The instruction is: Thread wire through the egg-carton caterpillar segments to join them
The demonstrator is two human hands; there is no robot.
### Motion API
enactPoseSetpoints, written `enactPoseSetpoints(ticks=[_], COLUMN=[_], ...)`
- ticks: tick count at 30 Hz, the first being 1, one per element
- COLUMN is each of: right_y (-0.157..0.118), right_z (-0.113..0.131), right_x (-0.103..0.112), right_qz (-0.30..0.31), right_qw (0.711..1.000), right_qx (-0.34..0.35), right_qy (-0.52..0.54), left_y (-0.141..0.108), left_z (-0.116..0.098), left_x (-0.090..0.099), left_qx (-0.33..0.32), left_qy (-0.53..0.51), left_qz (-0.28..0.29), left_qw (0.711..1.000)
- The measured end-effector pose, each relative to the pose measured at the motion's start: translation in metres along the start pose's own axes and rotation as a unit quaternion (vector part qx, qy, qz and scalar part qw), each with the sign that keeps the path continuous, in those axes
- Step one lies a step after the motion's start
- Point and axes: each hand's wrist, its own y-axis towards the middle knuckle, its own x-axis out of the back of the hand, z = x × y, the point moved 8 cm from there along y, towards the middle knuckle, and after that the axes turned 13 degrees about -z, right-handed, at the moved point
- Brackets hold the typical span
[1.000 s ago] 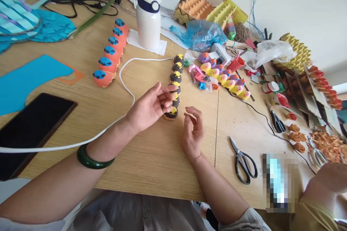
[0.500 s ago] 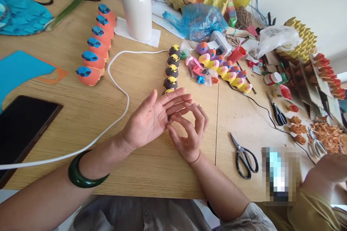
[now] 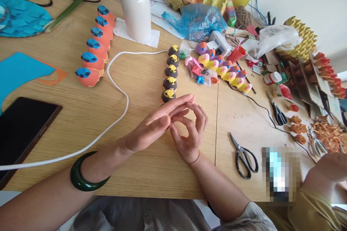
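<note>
My left hand [image 3: 150, 130] is stretched out above the table with straight fingers, seen from its thumb side, a dark green bangle [image 3: 86, 177] on the wrist. My right hand [image 3: 189, 130] curls its thumb and index finger into a ring, the tips meeting behind my left thumb. Its other fingers touch the left fingertips. Whatever the pinch may hold is hidden now; a small dark bit showed there before. Just beyond the hands stands a row of black egg-carton cups with yellow tops [image 3: 170, 74].
To the left lie orange cups with blue tops [image 3: 93, 48], a white cable [image 3: 119, 112] and a phone [image 3: 27, 130]. A white bottle [image 3: 135, 11] stands behind. Scissors [image 3: 244, 157] lie right, near another person's hand [image 3: 330, 168]. Yellow and purple cups [image 3: 225, 66] sit back right.
My left hand has rolled from palm-up to edge-on, its thumb coming across toward the right fingertips and covering the dark bit. My right hand has stayed nearly still.
</note>
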Motion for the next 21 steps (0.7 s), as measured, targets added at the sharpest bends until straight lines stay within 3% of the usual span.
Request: enactPoseSetpoints(ticks=[6,11,14,16,21], right_y=[-0.001,-0.002,0.0,0.002,0.002], right_z=[0.009,0.017,0.012,0.006,-0.014], right_x=[0.001,0.0,0.001,0.003,0.009], right_qz=[-0.017,-0.025,-0.011,-0.008,-0.031], right_qw=[0.999,0.997,0.999,1.0,0.997], right_qx=[0.023,0.073,0.051,0.021,-0.054], right_qy=[-0.019,-0.021,-0.002,0.017,0.048], left_y=[-0.001,0.001,0.002,0.003,0.002], left_z=[-0.002,-0.002,0.0,0.0,-0.008], left_x=[-0.004,-0.006,-0.004,0.0,0.024], left_qx=[-0.034,-0.012,0.008,0.008,-0.028], left_qy=[-0.018,-0.045,-0.058,-0.05,0.113], left_qz=[0.022,0.018,0.004,-0.024,-0.189], left_qw=[0.999,0.999,0.998,0.998,0.975])
